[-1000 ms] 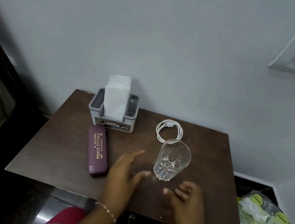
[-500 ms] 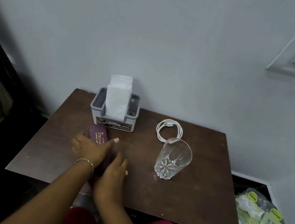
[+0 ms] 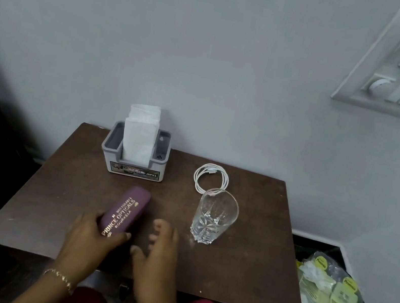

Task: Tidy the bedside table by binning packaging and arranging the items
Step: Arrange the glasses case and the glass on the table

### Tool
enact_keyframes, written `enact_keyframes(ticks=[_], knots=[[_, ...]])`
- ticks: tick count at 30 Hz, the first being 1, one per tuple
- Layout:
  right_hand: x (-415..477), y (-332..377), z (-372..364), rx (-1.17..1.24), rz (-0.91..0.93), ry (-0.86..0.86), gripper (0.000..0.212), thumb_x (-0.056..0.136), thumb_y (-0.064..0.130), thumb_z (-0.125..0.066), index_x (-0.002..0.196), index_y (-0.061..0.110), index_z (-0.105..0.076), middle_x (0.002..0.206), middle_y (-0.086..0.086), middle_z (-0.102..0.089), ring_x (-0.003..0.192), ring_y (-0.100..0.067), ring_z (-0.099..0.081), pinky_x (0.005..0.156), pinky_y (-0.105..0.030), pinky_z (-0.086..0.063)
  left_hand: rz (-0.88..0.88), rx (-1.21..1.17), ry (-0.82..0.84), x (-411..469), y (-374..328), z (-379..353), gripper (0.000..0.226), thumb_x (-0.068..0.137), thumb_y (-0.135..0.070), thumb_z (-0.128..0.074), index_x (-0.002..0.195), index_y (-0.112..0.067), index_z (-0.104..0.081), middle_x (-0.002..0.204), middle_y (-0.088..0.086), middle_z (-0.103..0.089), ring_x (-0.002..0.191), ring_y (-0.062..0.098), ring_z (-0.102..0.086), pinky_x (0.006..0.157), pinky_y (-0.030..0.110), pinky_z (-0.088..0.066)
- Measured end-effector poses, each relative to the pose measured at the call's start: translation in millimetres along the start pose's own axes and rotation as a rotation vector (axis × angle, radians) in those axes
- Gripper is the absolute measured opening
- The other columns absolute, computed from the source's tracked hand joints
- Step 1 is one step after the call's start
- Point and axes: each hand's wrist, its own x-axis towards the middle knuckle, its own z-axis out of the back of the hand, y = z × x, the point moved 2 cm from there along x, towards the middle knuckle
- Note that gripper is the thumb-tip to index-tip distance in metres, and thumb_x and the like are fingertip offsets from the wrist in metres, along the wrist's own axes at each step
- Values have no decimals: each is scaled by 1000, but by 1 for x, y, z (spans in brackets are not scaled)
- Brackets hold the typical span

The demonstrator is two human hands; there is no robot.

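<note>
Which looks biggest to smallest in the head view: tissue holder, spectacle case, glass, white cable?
1. tissue holder.
2. spectacle case and glass look alike; the left hand hides the case's near end, so unranked.
3. white cable, smallest.

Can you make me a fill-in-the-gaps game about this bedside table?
The left hand grips a long spectacle case coloured ___.
The right hand holds ___.
White paper tissues stand in a plastic holder coloured ___.
The coiled cable behind the clear patterned glass is ___.
Missing words: purple, nothing, grey, white.
</note>
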Motion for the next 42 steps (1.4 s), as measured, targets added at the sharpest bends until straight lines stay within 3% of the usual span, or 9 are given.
enact_keyframes(ticks=[6, 11, 17, 26, 29, 31, 33, 38, 42], knots=[[-15, 22, 98, -204, 219, 185, 58, 72, 21, -74, 120, 30, -42, 121, 22, -30, 109, 6, -39, 97, -9, -33, -320, 39, 214, -43, -24, -4, 62, 54, -23, -88, 108, -15, -58, 100, 3, -54, 94, 22, -55, 84, 37, -48], [-24, -7, 147, -282, 198, 266, 67, 68, 23, -77, 128, 28, -48, 131, 26, -36, 121, 11, -36, 102, -2, -23, -580, 85, 412, -59, -48, -38, 65, 55, -40, -80, 114, -35, -51, 101, -16, -42, 100, 7, -44, 85, 9, -35], [-28, -52, 201, -257, 52, 126, 66, 60, 14, -85, 106, 43, -48, 116, 29, -44, 110, 5, -49, 94, -10, -39, -738, 91, 432, -65, -75, -105, 71, 67, -35, -74, 131, -30, -46, 123, -15, -45, 112, -1, -35, 93, -4, -16], [-25, -87, 215, -290, 41, 31, 60, 63, 14, -84, 104, 39, -47, 114, 27, -42, 107, -4, -49, 95, -29, -46, -855, 248, 401, -57, -83, -147, 76, 78, -30, -67, 144, -28, -29, 146, -10, -35, 134, 5, -30, 110, 9, -11], [-21, -84, 213, -304, -7, 21, 70, 57, 33, -87, 111, 36, -43, 112, 24, -40, 106, -8, -47, 93, -29, -45, -917, 147, 250, -59, -84, -121, 51, 79, -33, -64, 128, -27, -51, 130, -8, -52, 120, 1, -41, 105, 15, -30], [-15, -75, 208, -284, -25, -58, 81, 50, 45, -88, 116, 33, -43, 114, 17, -42, 106, -5, -45, 92, -23, -40, -856, -34, 18, -57, -80, -99, 30, 75, -35, -69, 101, -26, -57, 104, -13, -56, 97, 1, -46, 86, 14, -36], [-2, -61, 196, -223, -5, -99, 84, 52, 40, -88, 123, 31, -44, 120, 14, -42, 110, -1, -43, 93, -20, -36, -634, -215, -119, -46, -75, -85, 43, 67, -29, -80, 96, -27, -49, 100, -20, -46, 94, 0, -46, 82, 17, -39], [41, -23, 154, -10, 47, 60, 81, 63, 9, -83, 130, 33, -44, 123, 13, -49, 115, -4, -50, 94, -10, -39, -414, -408, 169, -20, -83, -94, 83, 57, -28, -87, 126, -24, -42, 123, -14, -41, 120, 5, -44, 103, 25, -39], [54, -9, 135, 75, 35, 76, 64, 67, 3, -74, 111, 43, -52, 113, 12, -63, 107, -4, -62, 90, -19, -48, -396, -521, 242, -9, -92, -97, 75, 56, -21, -86, 122, -23, -50, 124, 3, -56, 114, 15, -57, 97, 42, -49]])
